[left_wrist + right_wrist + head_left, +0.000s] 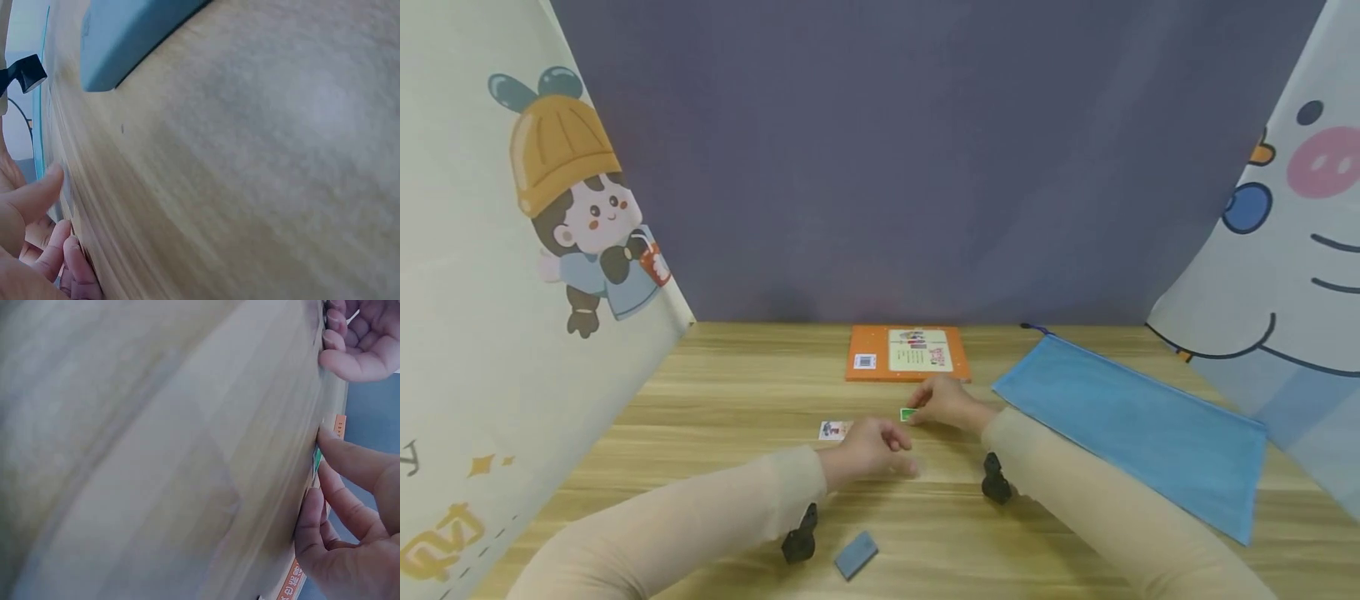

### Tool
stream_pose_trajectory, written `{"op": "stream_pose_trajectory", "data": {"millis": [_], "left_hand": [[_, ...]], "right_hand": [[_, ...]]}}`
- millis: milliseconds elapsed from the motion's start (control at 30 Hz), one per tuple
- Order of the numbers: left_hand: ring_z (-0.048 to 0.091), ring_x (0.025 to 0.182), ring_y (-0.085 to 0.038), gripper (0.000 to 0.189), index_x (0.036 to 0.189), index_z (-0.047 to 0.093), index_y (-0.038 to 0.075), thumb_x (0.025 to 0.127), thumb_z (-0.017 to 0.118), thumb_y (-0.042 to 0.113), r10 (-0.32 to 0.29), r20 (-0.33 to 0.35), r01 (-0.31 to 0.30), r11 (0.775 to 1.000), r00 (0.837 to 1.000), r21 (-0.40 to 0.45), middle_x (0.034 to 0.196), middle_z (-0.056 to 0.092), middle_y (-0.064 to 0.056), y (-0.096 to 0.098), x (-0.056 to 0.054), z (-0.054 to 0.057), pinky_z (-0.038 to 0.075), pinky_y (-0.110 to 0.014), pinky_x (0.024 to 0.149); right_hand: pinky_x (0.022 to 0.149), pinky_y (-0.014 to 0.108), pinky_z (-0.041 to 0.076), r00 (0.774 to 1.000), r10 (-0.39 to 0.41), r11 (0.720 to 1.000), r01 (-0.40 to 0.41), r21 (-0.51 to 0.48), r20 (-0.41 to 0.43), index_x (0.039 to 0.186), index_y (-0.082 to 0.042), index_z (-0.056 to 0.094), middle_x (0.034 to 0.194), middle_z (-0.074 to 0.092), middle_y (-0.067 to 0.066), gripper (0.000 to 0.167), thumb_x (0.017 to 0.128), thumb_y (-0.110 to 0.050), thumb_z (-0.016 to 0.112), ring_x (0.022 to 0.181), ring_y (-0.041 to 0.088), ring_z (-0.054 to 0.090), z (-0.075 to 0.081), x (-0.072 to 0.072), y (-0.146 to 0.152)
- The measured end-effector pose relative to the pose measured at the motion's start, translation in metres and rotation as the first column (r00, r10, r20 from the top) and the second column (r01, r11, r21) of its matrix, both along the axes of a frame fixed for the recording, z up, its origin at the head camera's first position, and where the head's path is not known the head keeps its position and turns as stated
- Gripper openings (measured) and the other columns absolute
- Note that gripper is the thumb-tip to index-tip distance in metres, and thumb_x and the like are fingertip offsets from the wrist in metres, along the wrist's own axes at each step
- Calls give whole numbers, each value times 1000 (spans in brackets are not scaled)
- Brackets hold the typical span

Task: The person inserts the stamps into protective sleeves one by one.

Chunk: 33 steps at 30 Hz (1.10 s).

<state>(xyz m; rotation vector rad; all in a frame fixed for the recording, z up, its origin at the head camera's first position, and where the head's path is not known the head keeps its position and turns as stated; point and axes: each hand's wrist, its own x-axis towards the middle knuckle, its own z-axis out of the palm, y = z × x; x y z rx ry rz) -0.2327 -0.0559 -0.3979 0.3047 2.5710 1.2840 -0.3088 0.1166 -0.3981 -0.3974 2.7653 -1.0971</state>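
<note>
In the head view my right hand (946, 402) is at a small green card (907, 414) lying on the wooden table. The right wrist view has the thumb and a finger of that hand at the edges of the green card (317, 457), pinching it close to the tabletop. My left hand (868, 452) hovers low over the table, fingers loosely bent and holding nothing. Just beyond it lies a white picture card (834, 430), partly covered by the hand. A small blue-grey block (856, 555) sits nearer to me, by the left wrist.
At the back of the table lies an orange box or book (868, 342) with a printed label and barcode. A blue mesh pouch (1142, 425) spreads flat along the right side. A dark panel (910, 167) closes off the back, with cartoon-printed walls on both sides.
</note>
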Motion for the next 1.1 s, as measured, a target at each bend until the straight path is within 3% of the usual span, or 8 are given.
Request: {"op": "stream_pose_trajectory", "data": {"millis": [300, 600, 900, 1100], "left_hand": [[50, 75, -15, 21, 82, 71, 10, 69, 87, 11, -12, -53, 10, 999, 998, -41, 81, 58, -1, 1, 0, -3, 41, -25, 65], [49, 72, -14, 19, 78, 71, 8, 68, 86, 6, -26, -67, 26, 1000, 997, -7, 77, 58, -1, 3, 0, -3, 41, -24, 64], [53, 68, -11, 17, 79, 69, 6, 70, 83, 3, -27, -77, 29, 999, 997, 27, 75, 65, 0, 2, 1, -3, 45, -22, 61], [57, 70, -10, 10, 85, 72, 9, 78, 78, 9, -33, -30, 35, 997, 999, 70, 81, 69, 1, 1, -1, -2, 49, -23, 63]], "right_hand": [[72, 24, 49, 1000, 14, 1000, -15, 17, 19, 85, -9, 69, 85, 66, 0, 20, 73, -13, 85, 79, 13, 57, 2, 1, -3], [67, 21, 48, 999, 34, 999, -33, -36, 14, 82, -7, 66, 81, 64, 3, 19, 73, -8, 83, 76, 13, 57, 3, 2, 0], [62, 19, 48, 999, -1, 990, 8, -139, 44, 88, -1, 70, 81, 66, 6, 16, 76, -3, 80, 73, 12, 57, -1, 0, 0], [64, 22, 53, 993, -63, 975, 83, -208, 102, 91, -1, 70, 82, 68, 6, 16, 77, -3, 78, 72, 12, 59, -2, 0, 0]]}}
